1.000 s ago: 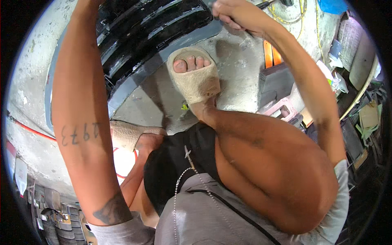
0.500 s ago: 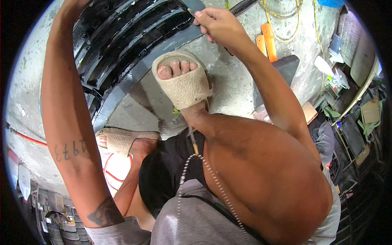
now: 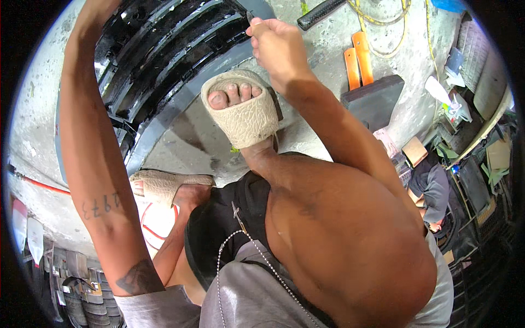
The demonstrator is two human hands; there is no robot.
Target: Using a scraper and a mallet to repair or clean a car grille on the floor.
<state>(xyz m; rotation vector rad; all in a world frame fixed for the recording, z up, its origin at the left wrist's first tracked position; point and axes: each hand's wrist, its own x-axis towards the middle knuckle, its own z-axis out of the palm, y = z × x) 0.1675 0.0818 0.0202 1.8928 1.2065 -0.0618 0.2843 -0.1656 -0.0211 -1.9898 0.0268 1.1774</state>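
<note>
A black ribbed panel [image 3: 169, 49] with a grey rim lies on the floor beyond my sandalled feet [image 3: 238, 120]. My right hand [image 3: 268, 46] is closed on a small pointed tool [image 3: 250, 16] at the panel's right edge. My left arm stretches up along the panel's left side; my left hand [image 3: 108, 6] is cut off by the top edge, its fingers out of sight. A cord-wrapped or textured black handle [image 3: 320, 15] lies just right of my right hand.
Right of me are two orange tools [image 3: 362, 57], a dark slab [image 3: 372, 101], coiled yellow hoses [image 3: 383, 16], tires [image 3: 473, 49] and clutter. A person in grey [image 3: 432, 191] is at the far right. A red hose [image 3: 44, 185] runs at the left.
My right hand has moved left and down along the panel's edge, uncovering more of the orange tools and dark slab. My left arm shifted left, then slightly back right.
</note>
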